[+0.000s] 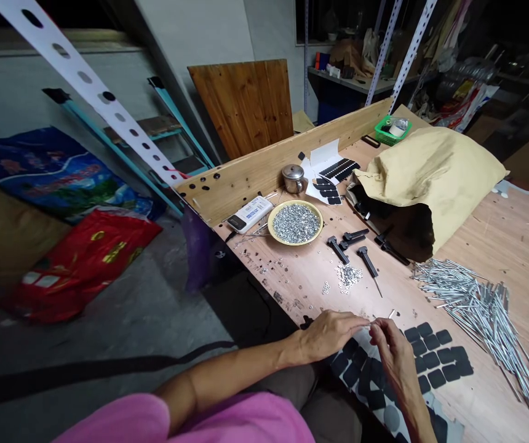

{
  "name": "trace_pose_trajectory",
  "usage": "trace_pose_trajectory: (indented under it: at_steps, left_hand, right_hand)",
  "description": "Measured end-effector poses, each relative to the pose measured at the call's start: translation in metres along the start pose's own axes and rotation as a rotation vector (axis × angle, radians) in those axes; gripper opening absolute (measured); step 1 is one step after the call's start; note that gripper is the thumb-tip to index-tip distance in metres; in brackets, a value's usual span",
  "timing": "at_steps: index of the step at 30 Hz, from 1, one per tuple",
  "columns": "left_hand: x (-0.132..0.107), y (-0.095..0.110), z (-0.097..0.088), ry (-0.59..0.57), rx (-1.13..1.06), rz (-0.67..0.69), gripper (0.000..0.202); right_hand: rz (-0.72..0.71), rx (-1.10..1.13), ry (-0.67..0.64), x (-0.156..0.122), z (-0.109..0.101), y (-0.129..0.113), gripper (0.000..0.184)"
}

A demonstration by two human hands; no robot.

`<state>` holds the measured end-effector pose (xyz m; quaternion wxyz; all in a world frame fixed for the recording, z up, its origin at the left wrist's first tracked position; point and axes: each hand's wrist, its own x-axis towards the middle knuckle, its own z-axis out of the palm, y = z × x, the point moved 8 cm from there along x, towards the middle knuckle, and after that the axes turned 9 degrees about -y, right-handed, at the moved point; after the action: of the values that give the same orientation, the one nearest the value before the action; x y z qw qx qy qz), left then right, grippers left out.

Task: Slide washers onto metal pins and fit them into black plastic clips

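Note:
My left hand (pixel 331 335) and my right hand (pixel 391 347) meet over the table's near edge, fingertips pinched close together. Between them is a thin metal rod (pixel 369 324), partly covered by the fingers; any smaller part there is too tiny to make out. Below and beside my right hand lie sheets of black rounded pads (pixel 444 355). Just beyond the hands sits a small heap of washers (pixel 349 277), with a black T-shaped handle with a thin shaft (pixel 367 261) beside it. A loose pile of metal rods (pixel 481 307) spreads to the right.
A yellow bowl (pixel 272 232) holds many small metal pieces, near a white box-like device (pixel 250 214) and a lidded metal pot (pixel 293 178). More black handles (pixel 338 250) lie beyond the washers. A large paper sack (pixel 440 166) opens toward me. A wooden board (pixel 246 200) edges the table.

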<state>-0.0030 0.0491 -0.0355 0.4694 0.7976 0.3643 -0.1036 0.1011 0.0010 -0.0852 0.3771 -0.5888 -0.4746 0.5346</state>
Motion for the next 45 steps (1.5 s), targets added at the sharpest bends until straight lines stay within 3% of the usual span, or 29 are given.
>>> trace_pose_trajectory:
  at_steps: [3, 8, 11, 14, 17, 21, 25, 28, 32, 36, 40, 45]
  left_hand:
    - [0.0, 0.004, 0.003, -0.051, 0.042, 0.043, 0.036]
    - [0.002, 0.007, 0.006, -0.053, -0.006, 0.06, 0.034]
    - [0.005, 0.004, 0.004, -0.005, -0.143, 0.022, 0.032]
    - [0.008, -0.004, 0.0, 0.038, -0.27, -0.043, 0.029]
    - [0.01, -0.007, -0.001, 0.038, -0.314, -0.06, 0.028]
    - [0.008, -0.005, 0.001, 0.012, -0.291, -0.046, 0.028]
    - [0.006, 0.008, 0.005, -0.019, -0.2, 0.015, 0.029]
    - [0.006, 0.007, 0.007, 0.025, -0.292, -0.066, 0.028]
    - [0.01, -0.01, 0.018, 0.117, -0.847, -0.286, 0.023]
    - [0.018, -0.009, 0.031, 0.177, -1.327, -0.336, 0.055]
    - [0.019, -0.002, 0.034, 0.261, -1.41, -0.348, 0.068]
    - [0.022, 0.007, 0.045, 0.264, -1.281, -0.353, 0.056]
  right_hand:
    - [-0.057, -0.1, 0.002, 0.0, 0.003, -0.001, 0.053]
    - [-0.181, -0.376, 0.199, -0.002, -0.005, -0.013, 0.063]
    - [-0.067, -0.449, 0.191, -0.001, -0.013, -0.007, 0.066]
    - [0.005, -0.332, 0.138, -0.001, -0.023, 0.001, 0.057]
    - [-0.151, -0.192, 0.093, -0.002, -0.024, -0.006, 0.048]
    - [-0.315, -0.235, 0.093, -0.003, -0.019, -0.018, 0.039]
    - [-0.391, -0.347, 0.126, -0.001, -0.014, -0.027, 0.05]
    - [-0.274, -0.351, 0.159, 0.0, -0.019, -0.021, 0.058]
    - [0.023, -0.055, 0.233, -0.009, -0.026, 0.002, 0.058]
    - [0.081, 0.252, 0.222, -0.02, 0.001, 0.012, 0.048]
    - [0.22, 0.495, 0.299, -0.031, 0.018, 0.025, 0.05]
    - [0.412, 0.802, 0.195, -0.047, 0.027, 0.033, 0.061]
